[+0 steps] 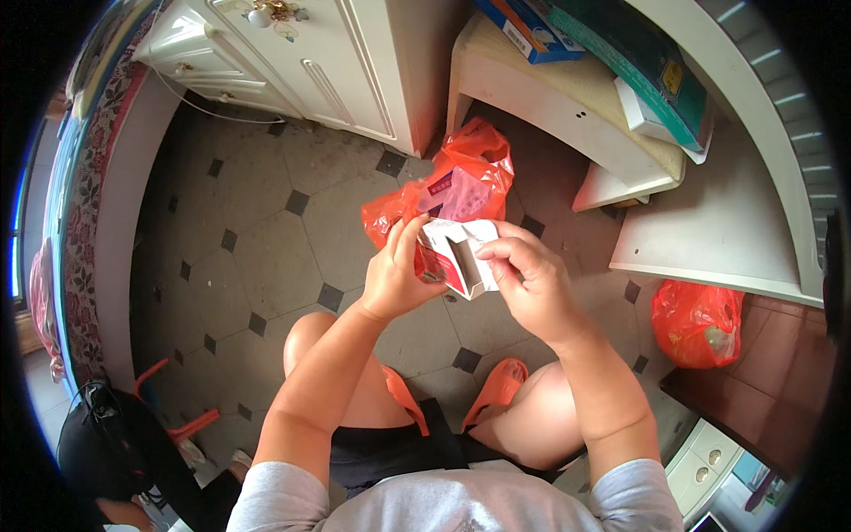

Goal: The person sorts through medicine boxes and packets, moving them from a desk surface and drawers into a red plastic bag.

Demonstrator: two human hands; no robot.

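A small red and white cardboard box is held between my two hands, its end open towards me with flaps raised. My left hand grips the box's left side. At the right side, the thumb and fingers of my right hand pinch the edge of a white flap. Just beyond the box, a red plastic bag lies on the tiled floor, with a pink and purple package showing in its mouth. The inside of the box looks dark, and its contents cannot be made out.
White cabinets stand ahead. At the right, a desk holds a blue box and a green box. Another red plastic bag sits below its panel. A person in black clothing is at the lower left, near a red-orange frame.
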